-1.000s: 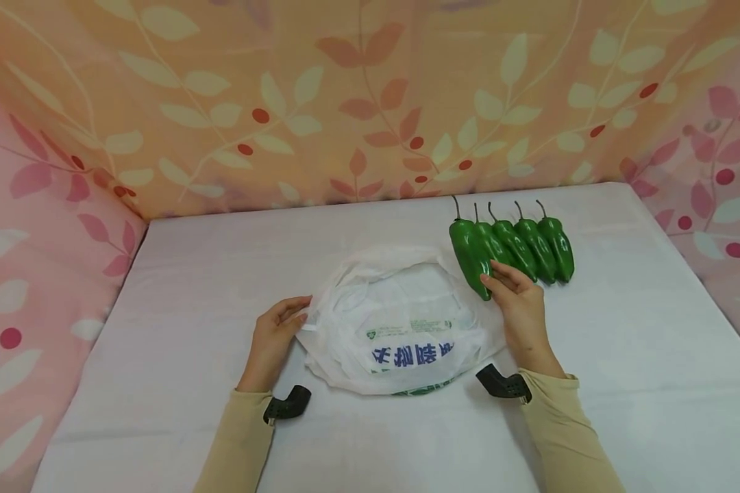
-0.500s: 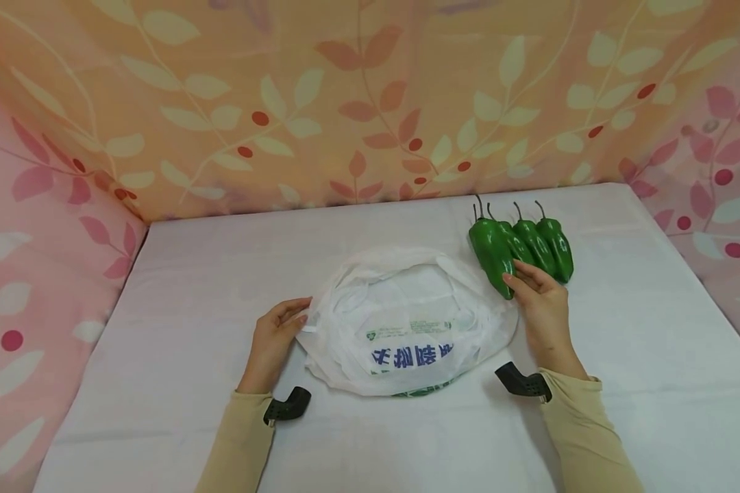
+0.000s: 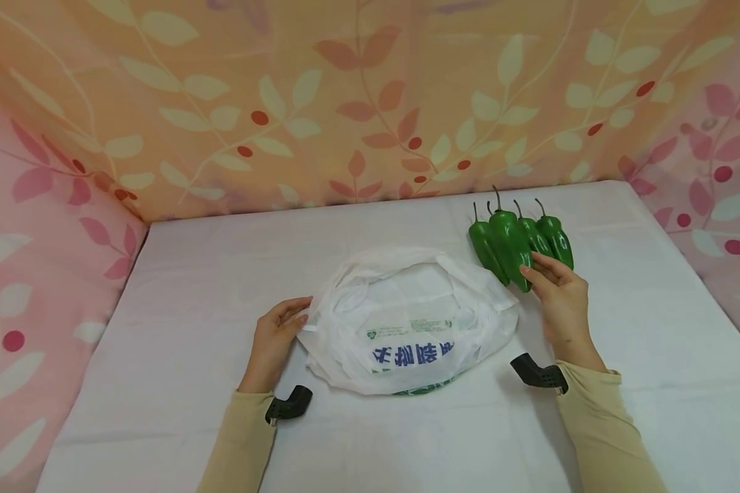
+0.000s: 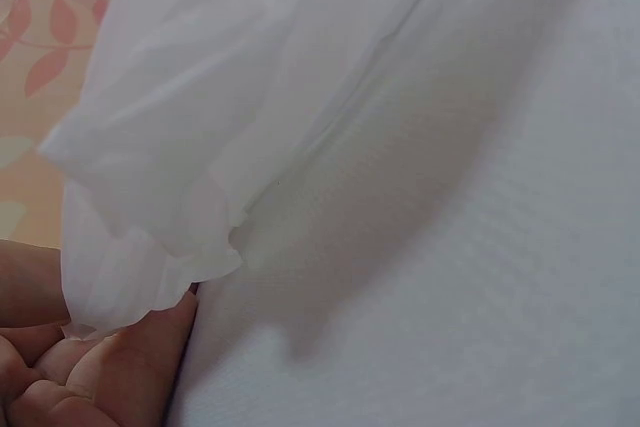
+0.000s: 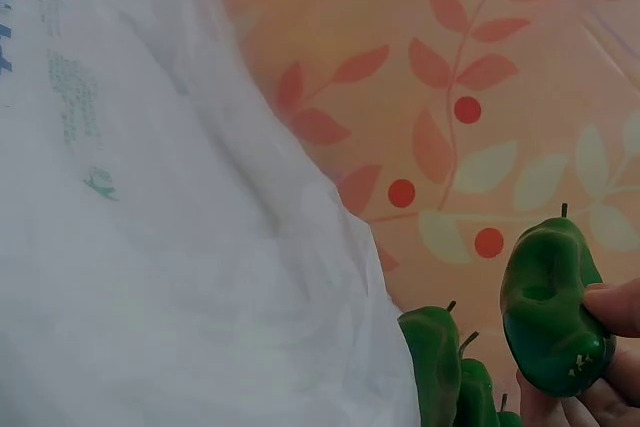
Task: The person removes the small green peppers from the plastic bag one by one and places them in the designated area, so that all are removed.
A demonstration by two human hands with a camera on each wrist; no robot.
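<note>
A white plastic bag [image 3: 407, 294] with blue and green print lies in the middle, its mouth spread. At its left edge my left hand [image 3: 274, 342] pinches the film between thumb and fingers; the left wrist view shows the bag [image 4: 220, 97] gathered at the fingers. Near its lower tip a green pepper [image 3: 509, 239] is pinched by my right hand [image 3: 561, 301], and it appears lifted in the right wrist view. This pepper partly covers the row behind it. A pepper [image 3: 484, 248] lies to its left and another pepper [image 3: 553, 236] to its right, among several.
A white cloth covers the table [image 3: 210, 267]. An orange leaf-patterned curtain [image 3: 296, 89] stands along the back edge, with pink patterned cloth [image 3: 31, 287] at the left side. A black wrist device [image 3: 290, 402] sits near each cuff.
My right hand has moved right and slightly away from me with the pepper, from beside the bag to in front of the other peppers. The left hand and bag stay nearly still.
</note>
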